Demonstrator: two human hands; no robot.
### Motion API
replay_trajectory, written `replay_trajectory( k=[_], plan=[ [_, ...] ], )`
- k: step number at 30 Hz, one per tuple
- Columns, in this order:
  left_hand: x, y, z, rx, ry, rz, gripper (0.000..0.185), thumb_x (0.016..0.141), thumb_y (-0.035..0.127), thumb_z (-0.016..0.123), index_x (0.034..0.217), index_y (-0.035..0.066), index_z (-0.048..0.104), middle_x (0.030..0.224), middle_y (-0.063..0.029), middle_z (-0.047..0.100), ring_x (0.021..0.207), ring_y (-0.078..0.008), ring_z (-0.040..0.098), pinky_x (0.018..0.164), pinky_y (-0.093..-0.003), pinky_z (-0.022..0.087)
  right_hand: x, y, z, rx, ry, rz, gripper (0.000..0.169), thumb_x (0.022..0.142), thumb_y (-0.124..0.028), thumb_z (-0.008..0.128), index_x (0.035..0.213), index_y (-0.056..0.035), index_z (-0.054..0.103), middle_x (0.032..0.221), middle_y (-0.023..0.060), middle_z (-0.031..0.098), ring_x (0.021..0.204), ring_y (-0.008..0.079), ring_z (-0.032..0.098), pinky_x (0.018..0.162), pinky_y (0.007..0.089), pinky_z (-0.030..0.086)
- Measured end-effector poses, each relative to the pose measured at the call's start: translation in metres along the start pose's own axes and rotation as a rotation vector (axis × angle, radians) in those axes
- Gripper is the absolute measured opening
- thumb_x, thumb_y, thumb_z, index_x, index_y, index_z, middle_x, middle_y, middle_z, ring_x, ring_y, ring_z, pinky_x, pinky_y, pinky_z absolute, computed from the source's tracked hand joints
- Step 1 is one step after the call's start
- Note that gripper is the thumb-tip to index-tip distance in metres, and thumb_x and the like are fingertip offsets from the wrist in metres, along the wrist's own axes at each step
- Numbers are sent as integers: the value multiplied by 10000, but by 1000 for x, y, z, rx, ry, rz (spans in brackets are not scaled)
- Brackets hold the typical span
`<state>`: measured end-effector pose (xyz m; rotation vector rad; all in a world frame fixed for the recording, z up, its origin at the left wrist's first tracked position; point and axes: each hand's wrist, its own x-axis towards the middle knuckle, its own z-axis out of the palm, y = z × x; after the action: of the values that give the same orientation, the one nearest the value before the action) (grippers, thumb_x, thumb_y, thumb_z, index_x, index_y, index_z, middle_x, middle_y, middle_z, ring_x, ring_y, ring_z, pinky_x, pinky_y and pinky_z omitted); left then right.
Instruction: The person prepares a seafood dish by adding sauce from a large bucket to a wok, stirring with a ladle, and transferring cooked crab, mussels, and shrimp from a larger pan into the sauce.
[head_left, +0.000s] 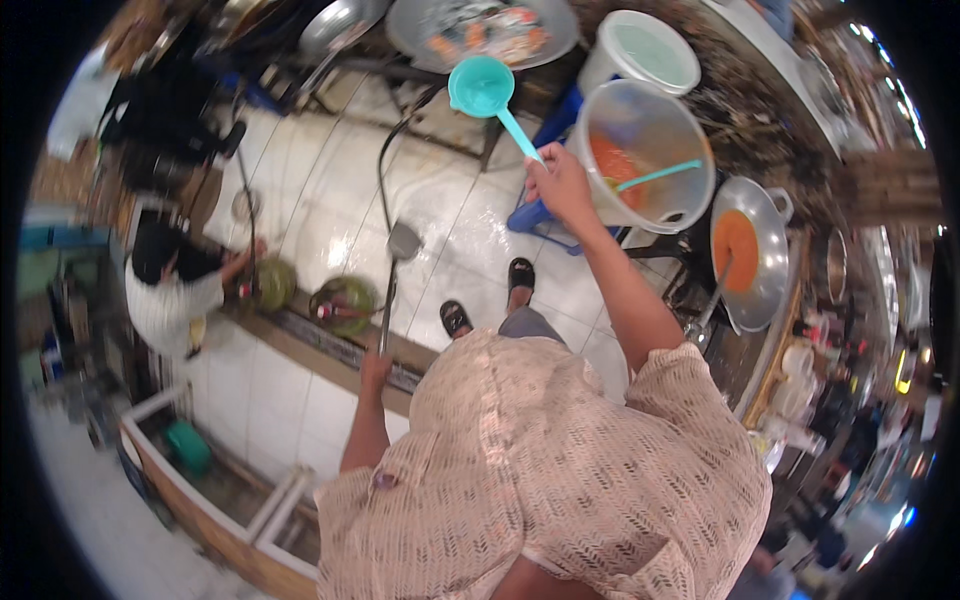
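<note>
My right hand (559, 182) grips the handle of a turquoise plastic dipper (482, 87), whose bowl is near the rim of a large metal wok (559, 46) with orange and pale pieces in it. In my left hand (373, 371) is the long handle of a metal wok spatula (405, 241), its blade over the tiled floor. Beside my right forearm stands a translucent plastic bucket (691, 191) with orange-red contents and a turquoise handle (660, 175) leaning inside. Farther right, a metal wok (769, 277) holds orange liquid and a metal ladle (721, 292).
A white bucket (600, 60) of pale liquid stands behind the translucent one. Blue stools (531, 217) are below the buckets. Green gas cylinders (345, 304) and a black hose (382, 157) are on the left. A person (169, 292) is at the far left.
</note>
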<state>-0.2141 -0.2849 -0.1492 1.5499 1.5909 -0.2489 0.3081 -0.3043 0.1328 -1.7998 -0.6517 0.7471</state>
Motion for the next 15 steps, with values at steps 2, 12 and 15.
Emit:
replay_trajectory(
  k=[2, 12, 15],
  plan=[
    [-34, 13, -2, 31, -22, -52, 273, 741, 208, 621, 777, -61, 602, 617, -168, 607, 533, -315, 598, 515, -451, 454, 27, -18, -61, 224, 65, 46, 175, 906, -189, 580, 891, -18, 546, 628, 41, 561, 469, 113, 537, 447, 244, 436],
    [-113, 97, -7, -123, -26, -314, 139, 799, 163, 548, 815, 26, 535, 552, -61, 498, 364, -156, 444, 307, -314, 309, 257, 29, -279, -554, 639, -10, 321, 876, -295, 598, 1013, -5, 605, 852, 154, 639, 745, 276, 628, 700, 353, 499],
    [-140, 126, -12, -294, -1, -349, 110, 822, 146, 535, 862, 44, 523, 541, -38, 478, 359, -122, 421, 303, -280, 294, 273, 16, -266, -692, 699, -260, 395, 865, -323, 570, 1065, 15, 608, 1031, 223, 616, 963, 369, 589, 864, 446, 451]
  ],
)
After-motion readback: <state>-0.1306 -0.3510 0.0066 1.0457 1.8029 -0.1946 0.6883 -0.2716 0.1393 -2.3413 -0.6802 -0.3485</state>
